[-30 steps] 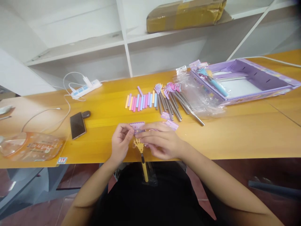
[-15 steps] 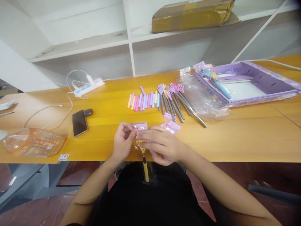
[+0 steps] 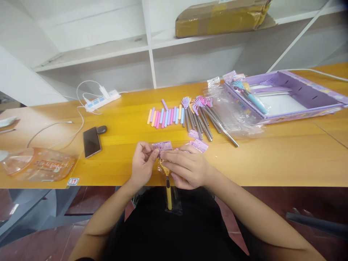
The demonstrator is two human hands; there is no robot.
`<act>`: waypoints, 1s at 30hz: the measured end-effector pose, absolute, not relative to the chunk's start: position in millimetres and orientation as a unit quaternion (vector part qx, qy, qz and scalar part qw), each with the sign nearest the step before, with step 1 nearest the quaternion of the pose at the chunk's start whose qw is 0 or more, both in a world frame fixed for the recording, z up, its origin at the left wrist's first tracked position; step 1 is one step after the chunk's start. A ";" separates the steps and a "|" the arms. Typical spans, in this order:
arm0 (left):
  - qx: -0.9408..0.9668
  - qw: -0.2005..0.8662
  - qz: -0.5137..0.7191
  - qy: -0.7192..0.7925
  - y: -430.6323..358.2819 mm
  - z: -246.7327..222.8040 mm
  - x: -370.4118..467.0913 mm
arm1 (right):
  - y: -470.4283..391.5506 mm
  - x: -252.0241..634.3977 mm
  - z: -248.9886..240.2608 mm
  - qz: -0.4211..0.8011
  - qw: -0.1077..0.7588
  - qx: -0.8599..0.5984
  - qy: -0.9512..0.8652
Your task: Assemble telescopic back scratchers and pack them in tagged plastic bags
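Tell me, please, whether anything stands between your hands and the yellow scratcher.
Only the clear plastic bag around the yellow scratcher, as far as is visible; the left hand and right hand are both at its head end.

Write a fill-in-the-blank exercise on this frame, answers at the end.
1. The bagged scratcher being handled has a ____ handle.
2. From the wearer's view, the phone lies to the ____ of the pastel sticks.
3. The bottle with the orange label lies on its ____.
4. The taped cardboard box sits on a white ____ behind the table.

Missing words: yellow; left; side; shelf.
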State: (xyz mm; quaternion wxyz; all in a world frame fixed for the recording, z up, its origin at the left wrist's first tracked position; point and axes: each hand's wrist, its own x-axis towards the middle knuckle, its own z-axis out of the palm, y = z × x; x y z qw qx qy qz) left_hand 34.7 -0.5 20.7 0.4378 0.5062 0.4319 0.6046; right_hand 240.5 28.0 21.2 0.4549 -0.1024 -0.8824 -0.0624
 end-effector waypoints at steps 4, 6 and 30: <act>0.510 0.431 0.610 0.426 0.1 19.0 33.8 | 27.9 241.2 19.4 -0.066 0.471 -0.104 -0.873; 0.513 0.428 0.611 0.424 0.2 17.9 33.4 | 27.9 241.3 18.7 -0.070 0.476 -0.107 -0.870; 0.556 0.396 0.577 0.448 -1.9 15.0 32.9 | 4.1 249.1 65.6 0.419 0.181 -0.368 -0.810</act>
